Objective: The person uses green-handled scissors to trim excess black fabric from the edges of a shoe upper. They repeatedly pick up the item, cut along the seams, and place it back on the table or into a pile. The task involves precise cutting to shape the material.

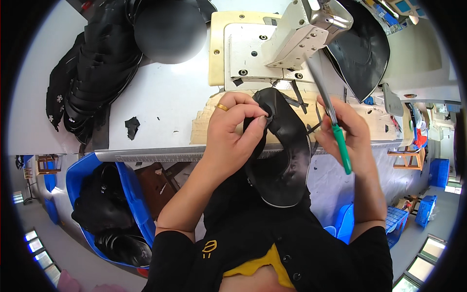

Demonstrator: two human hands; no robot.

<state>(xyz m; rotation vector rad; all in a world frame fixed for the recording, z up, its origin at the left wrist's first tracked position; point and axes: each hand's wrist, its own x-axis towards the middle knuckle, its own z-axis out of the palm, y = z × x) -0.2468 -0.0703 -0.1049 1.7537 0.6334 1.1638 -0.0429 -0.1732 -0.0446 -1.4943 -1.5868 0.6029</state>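
Note:
A curved black leather shoe upper (287, 126) hangs over the front edge of the table, against my body. My left hand (233, 126), with a gold ring on one finger, pinches the upper's top left edge between thumb and fingertips. To the right of the upper, my right hand (348, 129) is raised and closed around a tool with a green handle (342, 148) and a long grey metal blade. The blade points up and away, apart from the leather. Exactly what kind of tool it is cannot be made out.
A white sewing machine (296, 39) stands behind the upper. Stacked black uppers (104, 68) lie at the left, another black piece (362, 48) at the back right. Black scraps (132, 127) dot the table. A metal ruler (160, 155) runs along its edge. Below left, a blue bin (136, 204) holds black pieces.

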